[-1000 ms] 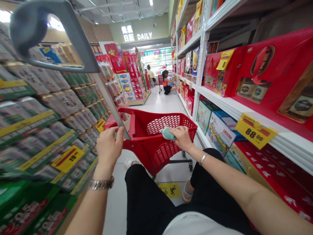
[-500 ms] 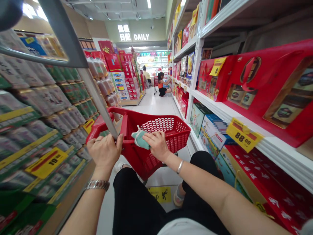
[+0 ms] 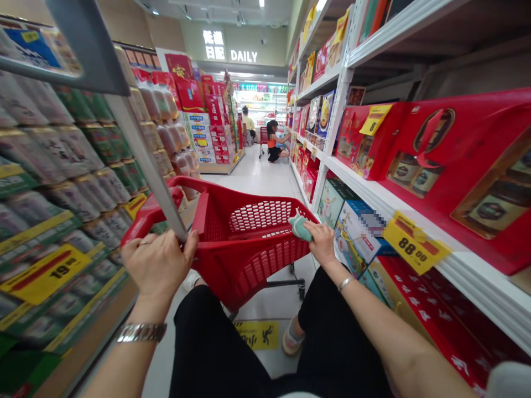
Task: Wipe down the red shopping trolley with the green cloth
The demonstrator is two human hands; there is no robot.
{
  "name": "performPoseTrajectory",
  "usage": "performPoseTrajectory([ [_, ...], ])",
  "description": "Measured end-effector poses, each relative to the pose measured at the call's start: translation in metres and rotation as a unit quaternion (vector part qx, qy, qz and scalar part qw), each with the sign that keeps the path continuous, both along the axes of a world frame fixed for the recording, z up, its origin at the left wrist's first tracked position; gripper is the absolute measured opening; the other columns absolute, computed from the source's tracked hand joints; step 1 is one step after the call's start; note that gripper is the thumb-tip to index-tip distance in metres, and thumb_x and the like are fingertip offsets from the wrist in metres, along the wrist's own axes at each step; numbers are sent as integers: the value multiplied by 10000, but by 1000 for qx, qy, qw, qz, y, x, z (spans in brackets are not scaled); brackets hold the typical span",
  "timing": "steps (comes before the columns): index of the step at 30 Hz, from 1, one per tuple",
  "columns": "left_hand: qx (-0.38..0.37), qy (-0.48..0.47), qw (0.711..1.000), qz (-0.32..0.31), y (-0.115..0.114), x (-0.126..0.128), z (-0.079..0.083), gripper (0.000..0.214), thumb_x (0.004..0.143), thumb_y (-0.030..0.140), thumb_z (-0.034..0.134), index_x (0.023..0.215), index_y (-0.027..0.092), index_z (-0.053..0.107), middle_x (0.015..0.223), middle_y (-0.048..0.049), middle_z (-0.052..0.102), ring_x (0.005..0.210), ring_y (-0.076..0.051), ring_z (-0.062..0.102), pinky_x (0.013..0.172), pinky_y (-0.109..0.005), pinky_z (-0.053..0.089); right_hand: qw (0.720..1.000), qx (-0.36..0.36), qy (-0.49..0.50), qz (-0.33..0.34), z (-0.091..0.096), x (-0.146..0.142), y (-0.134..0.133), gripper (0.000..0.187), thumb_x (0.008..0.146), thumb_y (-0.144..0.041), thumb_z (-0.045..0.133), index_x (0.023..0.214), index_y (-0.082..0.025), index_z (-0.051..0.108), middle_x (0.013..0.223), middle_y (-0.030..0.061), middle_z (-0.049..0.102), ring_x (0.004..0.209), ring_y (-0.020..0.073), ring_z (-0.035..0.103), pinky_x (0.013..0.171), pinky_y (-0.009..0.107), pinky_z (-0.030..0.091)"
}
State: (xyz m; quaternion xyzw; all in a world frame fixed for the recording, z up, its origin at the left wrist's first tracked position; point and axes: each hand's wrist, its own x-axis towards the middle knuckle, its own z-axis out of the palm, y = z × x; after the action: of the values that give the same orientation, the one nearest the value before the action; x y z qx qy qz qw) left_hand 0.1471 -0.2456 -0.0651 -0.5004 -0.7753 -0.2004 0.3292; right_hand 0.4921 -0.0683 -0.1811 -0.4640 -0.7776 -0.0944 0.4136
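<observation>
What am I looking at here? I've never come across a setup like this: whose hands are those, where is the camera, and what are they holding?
There is no machine here. One camera, worn on a person's head, looks forward and down, so the two bare hands are the wearer's own. The left hand, with a watch on its wrist, is curled over the edge of a red shopping cart, beside the foot of a grey pole. The right hand holds a green cloth at the cart's rim. To the right, white shelves carry red boxes and others; to the left are stacked packs. Farther down the aisle, another person crouches by the shelves.
</observation>
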Motion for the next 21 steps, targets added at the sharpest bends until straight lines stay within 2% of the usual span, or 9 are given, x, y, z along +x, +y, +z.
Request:
performPoseTrajectory([
  [2, 7, 11, 1000, 10, 2, -4, -3, 457, 922, 548, 356, 666, 223, 548, 570, -79, 536, 642, -257, 535, 787, -430, 388, 1000, -3, 21, -7, 4, -3, -3, 485, 791, -16, 483, 1157, -218, 729, 1195, 65, 753, 1012, 243, 587, 920, 409, 337],
  [4, 21, 21, 999, 13, 6, -9, -6, 434, 907, 540, 391, 635, 232, 530, 530, -53, 483, 599, -233, 496, 758, -422, 390, 1000, 6, 20, 22, 10, -17, -9, 489, 789, -36, 505, 1187, -224, 716, 1186, 63, 751, 1042, 247, 581, 943, 414, 337],
  [10, 37, 39, 999, 5, 31, -13, -5, 361, 876, 479, 463, 596, 250, 450, 509, -34, 412, 540, -203, 394, 675, -396, 345, 984, 61, -15, 169, 31, -102, -36, 512, 835, -91, 557, 1288, -306, 659, 1315, 23, 693, 1162, 248, 529, 1052, 473, 288],
  [13, 41, 22, 999, -5, 47, -9, -4, 332, 883, 447, 464, 617, 249, 461, 516, -34, 412, 530, -203, 375, 633, -370, 287, 972, 84, -37, 216, 36, -138, -36, 450, 905, -157, 553, 1298, -357, 646, 1344, -15, 679, 1173, 234, 522, 1092, 479, 267],
  [17, 39, 37, 998, -11, 69, -9, -10, 316, 886, 448, 492, 645, 243, 494, 493, -32, 418, 533, -217, 413, 606, -346, 235, 964, 131, -38, 229, 29, -154, -9, 369, 950, -207, 541, 1264, -356, 665, 1336, -28, 685, 1141, 216, 538, 1091, 460, 277],
  [21, 47, 51, 997, -16, 90, -11, -18, 347, 904, 480, 485, 649, 246, 470, 513, -46, 479, 552, -229, 469, 600, -345, 248, 966, 160, -31, 200, 12, -137, 40, 359, 945, -174, 542, 1214, -358, 691, 1293, -31, 711, 1119, 219, 548, 1065, 466, 288],
])
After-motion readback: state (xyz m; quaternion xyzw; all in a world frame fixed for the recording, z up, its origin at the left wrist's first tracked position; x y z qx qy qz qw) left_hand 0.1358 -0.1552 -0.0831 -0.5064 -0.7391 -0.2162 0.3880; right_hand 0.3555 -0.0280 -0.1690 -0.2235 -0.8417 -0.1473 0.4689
